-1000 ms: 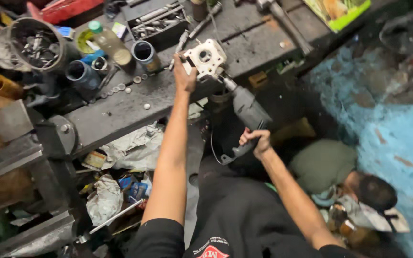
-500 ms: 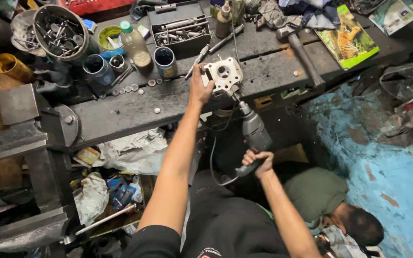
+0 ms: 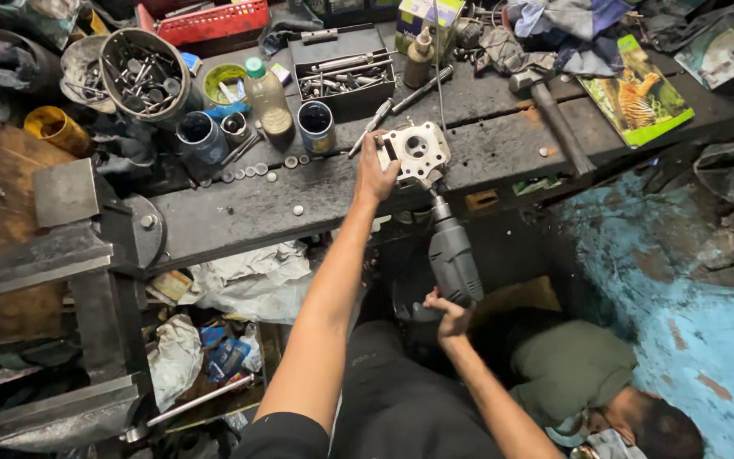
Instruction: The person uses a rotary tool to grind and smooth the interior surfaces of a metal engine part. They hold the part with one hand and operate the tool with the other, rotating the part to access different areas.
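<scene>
Fig.: my left hand gripped the pale grey cast-metal engine part w/ a round bore, steadying it at the front edge of the dark, scuffed metal workbench; my right hand clenched round the grey electric drill, bit up against the part's underside
</scene>
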The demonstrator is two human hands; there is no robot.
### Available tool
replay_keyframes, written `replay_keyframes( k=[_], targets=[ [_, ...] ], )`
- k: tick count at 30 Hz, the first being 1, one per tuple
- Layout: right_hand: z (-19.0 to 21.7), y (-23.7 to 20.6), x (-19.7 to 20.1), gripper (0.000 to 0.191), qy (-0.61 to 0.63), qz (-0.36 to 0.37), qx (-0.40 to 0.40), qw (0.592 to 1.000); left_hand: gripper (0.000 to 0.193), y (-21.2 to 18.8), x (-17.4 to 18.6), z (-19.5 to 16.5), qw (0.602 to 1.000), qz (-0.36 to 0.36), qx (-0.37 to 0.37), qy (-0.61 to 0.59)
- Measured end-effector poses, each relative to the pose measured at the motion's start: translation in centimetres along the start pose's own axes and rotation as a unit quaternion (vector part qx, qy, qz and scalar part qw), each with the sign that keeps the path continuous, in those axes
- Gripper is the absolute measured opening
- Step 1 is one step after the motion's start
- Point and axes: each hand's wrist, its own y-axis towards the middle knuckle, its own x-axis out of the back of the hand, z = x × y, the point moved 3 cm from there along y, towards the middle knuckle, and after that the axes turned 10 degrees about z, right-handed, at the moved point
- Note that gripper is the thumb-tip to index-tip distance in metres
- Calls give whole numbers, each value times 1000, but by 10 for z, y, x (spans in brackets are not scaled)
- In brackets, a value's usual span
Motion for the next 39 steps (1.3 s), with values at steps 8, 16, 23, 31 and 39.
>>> replay_keyframes(
  k=[8, 16, 23, 31, 39],
  targets=[
    [-1, -19, -11, 19, -171, -75, 85, 979, 58, 1, 6, -1, 1000, 7, -14, -25],
    [32, -1, 14, 40, -231, -23, 125, 965, 58, 4, 20, -23, 999, 12, -26, -35],
    [75, 41, 72, 25, 14, 93, -207, 974, 58, 0, 27, -38, 1000, 11, -7, -15],
    [171, 90, 93, 30, -153, 129, -288, 936, 59, 3, 26, -47, 1000, 10, 13, -23],
    [188, 95, 102, 30, -213, 71, -367, 903, 55, 8, 18, -39, 998, 8, -34, -59]
  ],
)
